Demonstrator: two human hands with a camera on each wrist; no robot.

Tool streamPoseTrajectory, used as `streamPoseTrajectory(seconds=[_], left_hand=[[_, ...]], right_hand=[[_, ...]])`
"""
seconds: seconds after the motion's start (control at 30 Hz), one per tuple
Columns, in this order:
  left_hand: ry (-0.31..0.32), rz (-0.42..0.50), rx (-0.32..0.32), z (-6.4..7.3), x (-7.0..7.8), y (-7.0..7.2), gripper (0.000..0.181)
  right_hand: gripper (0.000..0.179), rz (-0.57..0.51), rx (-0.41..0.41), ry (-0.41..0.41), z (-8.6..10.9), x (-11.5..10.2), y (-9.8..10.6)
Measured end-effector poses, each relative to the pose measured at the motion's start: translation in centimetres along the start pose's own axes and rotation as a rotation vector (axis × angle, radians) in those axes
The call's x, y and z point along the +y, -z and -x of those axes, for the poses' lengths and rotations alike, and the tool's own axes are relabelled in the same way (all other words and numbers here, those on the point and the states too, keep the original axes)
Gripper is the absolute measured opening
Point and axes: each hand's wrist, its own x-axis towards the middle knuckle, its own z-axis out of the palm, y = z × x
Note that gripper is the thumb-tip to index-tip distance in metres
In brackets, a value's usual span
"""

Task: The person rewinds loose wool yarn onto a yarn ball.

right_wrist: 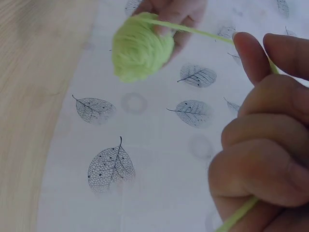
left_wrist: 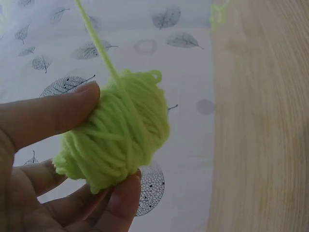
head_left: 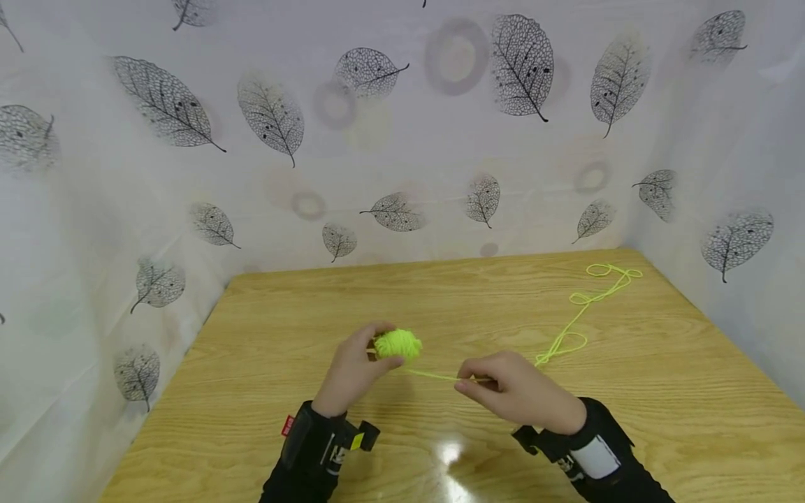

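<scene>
A small ball of neon yellow-green yarn (head_left: 399, 344) is held above the table by my left hand (head_left: 357, 367). In the left wrist view the thumb presses one side of the yarn ball (left_wrist: 118, 130) and the fingertips support the other. From the ball a single strand (head_left: 434, 375) runs right to my right hand (head_left: 518, 391). In the right wrist view this strand (right_wrist: 193, 30) passes between thumb and index finger, and the other fingers are curled, with yarn emerging below them.
A loose, looped tail of the same yarn (head_left: 581, 299) lies on the wooden table (head_left: 302, 300) toward the back right. Behind and at both sides hangs a white sheet (head_left: 415, 154) printed with leaves. Each wrist wears a black strap with a camera mount.
</scene>
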Motion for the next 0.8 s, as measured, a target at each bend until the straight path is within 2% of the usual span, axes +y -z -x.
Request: streamPoseTrajectory(seconds=[0.13, 0.37, 0.6, 0.8], left_hand=[[-0.004, 0.026, -0.114, 0.0, -0.4, 0.1, 0.047], [-0.019, 0.11, -0.331, 0.0, -0.5, 0.2, 0.046], [-0.045, 0.154, -0.502, 0.2, 0.0, 0.0, 0.045], [-0.088, 0.202, -0.615, 0.4, 0.6, -0.3, 0.042]], right_hand=[[0.014, -0.006, 0.06, 0.025, 0.1, 0.0, 0.5], [0.019, -0.033, 0.156, 0.012, 0.4, 0.3, 1.1], [0.022, -0.041, 0.24, 0.006, 0.3, 0.4, 1.3], [0.022, -0.037, 0.302, -0.023, 0.1, 0.4, 1.0]])
